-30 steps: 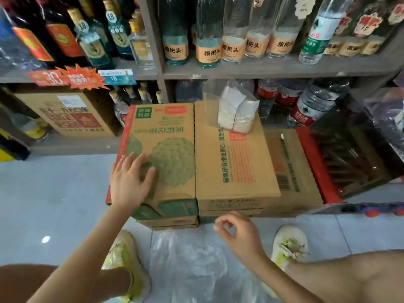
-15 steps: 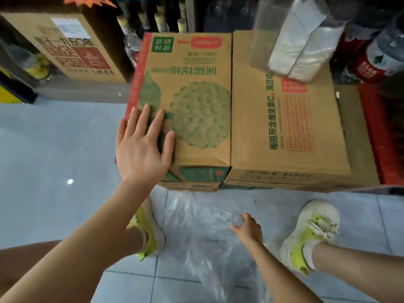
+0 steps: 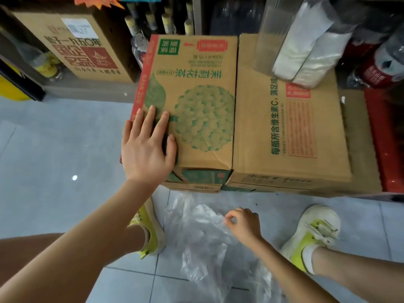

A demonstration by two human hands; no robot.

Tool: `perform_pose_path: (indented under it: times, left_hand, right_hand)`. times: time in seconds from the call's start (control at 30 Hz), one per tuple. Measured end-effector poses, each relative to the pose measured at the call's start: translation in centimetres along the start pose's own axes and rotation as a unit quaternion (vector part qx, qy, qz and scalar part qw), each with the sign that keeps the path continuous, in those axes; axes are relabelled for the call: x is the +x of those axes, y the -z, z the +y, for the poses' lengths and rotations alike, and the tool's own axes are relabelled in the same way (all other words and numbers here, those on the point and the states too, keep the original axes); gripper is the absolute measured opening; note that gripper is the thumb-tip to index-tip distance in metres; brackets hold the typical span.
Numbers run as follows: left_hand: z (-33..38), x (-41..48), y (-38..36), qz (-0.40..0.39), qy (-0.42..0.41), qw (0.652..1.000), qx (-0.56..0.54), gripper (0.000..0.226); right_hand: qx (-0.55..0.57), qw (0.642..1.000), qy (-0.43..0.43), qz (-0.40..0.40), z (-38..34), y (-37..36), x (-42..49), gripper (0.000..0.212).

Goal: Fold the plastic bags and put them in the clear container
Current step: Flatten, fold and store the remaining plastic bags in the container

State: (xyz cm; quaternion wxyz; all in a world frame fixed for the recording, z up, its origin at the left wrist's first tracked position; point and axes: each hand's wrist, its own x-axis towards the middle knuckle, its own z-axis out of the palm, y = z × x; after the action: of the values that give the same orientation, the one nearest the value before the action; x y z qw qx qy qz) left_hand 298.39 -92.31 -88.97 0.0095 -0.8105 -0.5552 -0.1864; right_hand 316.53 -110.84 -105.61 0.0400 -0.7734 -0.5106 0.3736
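A pile of crumpled clear plastic bags [image 3: 201, 241] lies on the tiled floor between my feet. My right hand [image 3: 243, 223] is down on the pile and pinches the plastic at its upper edge. My left hand [image 3: 147, 147] rests flat, fingers straight, on the near left corner of a cardboard box with green print [image 3: 203, 84]. The clear container [image 3: 282, 38] stands tilted on the plain cardboard box [image 3: 262, 127] to the right, with white folded bags [image 3: 306, 53] inside it.
Two stacked box columns stand side by side in front of a low shelf of bottles [image 3: 140, 36]. Another cardboard box [image 3: 72, 47] sits on the shelf at left. A red crate [image 3: 384, 136] is at right. My yellow-and-white shoes [image 3: 314, 230] flank the bags.
My right hand has gone down from in front of the boxes to the plastic bags on the floor and taken a pinch of them. The view tilted downward. My left hand stayed on the box.
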Motion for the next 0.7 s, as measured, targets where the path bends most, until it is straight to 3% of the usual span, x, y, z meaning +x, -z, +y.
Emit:
perform_pose_path:
  times: [0.1,0.17,0.3,0.43,0.53,0.63,0.7]
  left_hand:
    - [0.0,0.1,0.4,-0.052,0.01,0.999,0.004,0.058]
    - [0.1,0.4,1.0,-0.083,0.017,0.996,-0.015,0.059]
    - [2.5,-1.3,4.1,-0.044,-0.032,0.98,-0.192,0.056]
    - [6.1,-3.8,7.7,-0.145,-0.107,0.926,-0.332,0.074]
    - [7.6,-4.1,8.8,-0.206,-0.084,0.897,-0.383,0.061]
    - [9.6,-4.0,9.8,-0.201,-0.045,0.888,-0.41,0.058]
    - [10.6,-3.6,10.2,-0.185,-0.025,0.891,-0.414,0.043]
  right_hand:
    - [0.093,0.993,0.066,-0.01,-2.3,5.5,-3.0,0.009]
    - [0.137,0.985,0.099,-0.017,-3.8,9.5,-5.0,0.017]
    - [0.253,0.957,0.144,-0.002,-6.7,17.3,-8.4,0.021]
    - [0.346,0.926,0.147,0.011,-8.8,22.8,-10.4,0.014]
    - [0.402,0.903,0.148,0.034,-9.8,24.9,-10.9,0.012]
    - [0.436,0.885,0.148,0.071,-11.0,25.6,-11.3,0.009]
    - [0.438,0.883,0.146,0.084,-11.4,25.9,-11.5,0.006]
